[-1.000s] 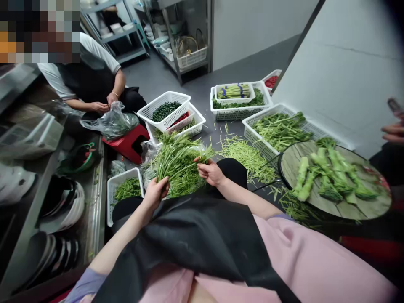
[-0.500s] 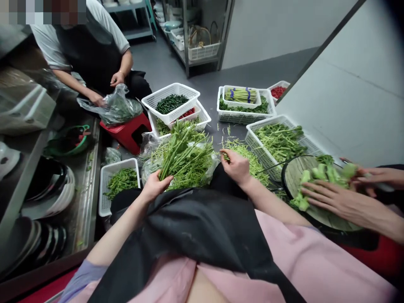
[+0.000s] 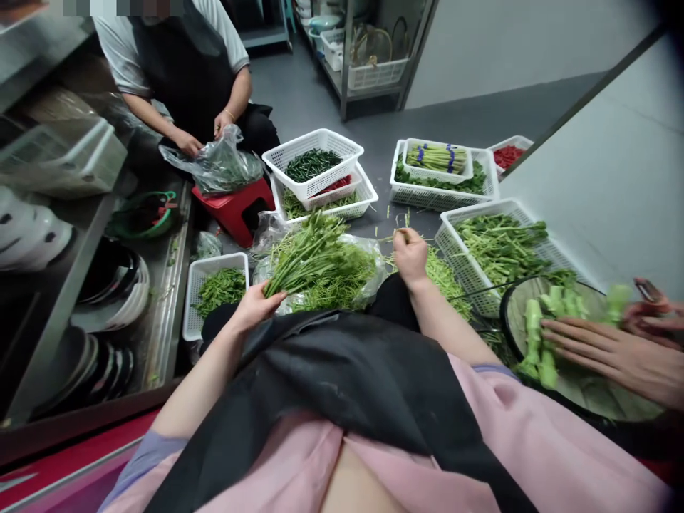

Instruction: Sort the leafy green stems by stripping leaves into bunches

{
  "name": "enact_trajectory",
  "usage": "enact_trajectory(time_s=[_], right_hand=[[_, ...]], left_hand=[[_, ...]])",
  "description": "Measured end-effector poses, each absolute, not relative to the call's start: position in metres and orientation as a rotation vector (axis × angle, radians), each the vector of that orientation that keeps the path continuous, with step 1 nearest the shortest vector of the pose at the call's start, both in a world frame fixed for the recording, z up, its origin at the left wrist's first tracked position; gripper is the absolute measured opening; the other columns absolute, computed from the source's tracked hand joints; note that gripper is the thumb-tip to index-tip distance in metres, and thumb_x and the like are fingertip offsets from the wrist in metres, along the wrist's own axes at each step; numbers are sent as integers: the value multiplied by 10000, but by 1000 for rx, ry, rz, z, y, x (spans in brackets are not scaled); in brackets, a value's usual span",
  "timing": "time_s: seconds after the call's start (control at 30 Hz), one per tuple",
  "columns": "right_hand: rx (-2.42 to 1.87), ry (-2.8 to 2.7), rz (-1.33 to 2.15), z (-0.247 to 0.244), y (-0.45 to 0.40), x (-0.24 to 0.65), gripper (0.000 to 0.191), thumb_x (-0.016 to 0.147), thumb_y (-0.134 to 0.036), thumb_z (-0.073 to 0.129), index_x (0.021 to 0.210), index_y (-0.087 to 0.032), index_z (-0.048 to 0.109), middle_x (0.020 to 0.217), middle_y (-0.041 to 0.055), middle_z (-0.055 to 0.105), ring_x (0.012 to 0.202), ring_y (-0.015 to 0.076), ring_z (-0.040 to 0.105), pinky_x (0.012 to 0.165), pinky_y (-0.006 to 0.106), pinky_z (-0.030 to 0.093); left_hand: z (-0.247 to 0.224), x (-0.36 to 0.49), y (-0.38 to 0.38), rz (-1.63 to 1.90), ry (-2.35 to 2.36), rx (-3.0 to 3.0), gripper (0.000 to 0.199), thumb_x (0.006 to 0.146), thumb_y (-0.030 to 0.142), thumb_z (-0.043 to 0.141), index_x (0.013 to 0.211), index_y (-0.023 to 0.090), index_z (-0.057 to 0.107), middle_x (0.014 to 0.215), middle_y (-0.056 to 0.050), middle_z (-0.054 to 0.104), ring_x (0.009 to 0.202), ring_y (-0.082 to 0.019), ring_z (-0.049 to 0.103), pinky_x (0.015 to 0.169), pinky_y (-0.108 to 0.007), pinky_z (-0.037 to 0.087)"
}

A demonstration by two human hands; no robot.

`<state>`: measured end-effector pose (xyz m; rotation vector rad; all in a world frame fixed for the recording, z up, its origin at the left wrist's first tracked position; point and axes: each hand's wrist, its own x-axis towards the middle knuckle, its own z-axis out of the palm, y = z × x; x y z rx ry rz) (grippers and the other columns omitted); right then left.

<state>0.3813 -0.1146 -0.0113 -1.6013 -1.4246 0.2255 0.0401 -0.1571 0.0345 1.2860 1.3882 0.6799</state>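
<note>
A bunch of leafy green stems [image 3: 307, 253] is gripped near its lower ends by my left hand [image 3: 258, 305]. It lies over a larger heap of greens [image 3: 342, 281] on clear plastic, just above my lap. Right of the heap, my right hand [image 3: 411, 256] is closed, with thin stem pieces showing at its fingertips; how many it holds is hard to tell. Pale green stems [image 3: 435, 278] are piled below and to the right of this hand. Short stem bits [image 3: 407, 216] lie on the floor beyond it.
White baskets of vegetables [image 3: 368, 206] stand ahead, left and right. Another person's hand [image 3: 614, 353] presses thick stems on a round board [image 3: 630, 399] at right. A person [image 3: 184, 71] handles a plastic bag on a red stool [image 3: 235, 206]. A metal shelf [image 3: 165, 306] with dishes runs along the left.
My right hand has turned fist-up and moved slightly right, with stem bits at its fingertips. My left hand still grips the bunch, now lower over the heap. The whole view has shifted.
</note>
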Motion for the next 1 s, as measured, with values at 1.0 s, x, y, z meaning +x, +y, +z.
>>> enact_trajectory(time_s=[1.0], right_hand=[[-1240, -1393, 1533, 31, -90, 318, 489, 787, -590, 573, 960, -138, 644, 493, -101, 281, 419, 56, 161, 400, 214, 149]], left_hand=[[23, -8, -172, 834, 1336, 1185, 409, 664, 467, 764, 693, 163, 493, 461, 58, 454, 362, -46, 352, 343, -178, 229]])
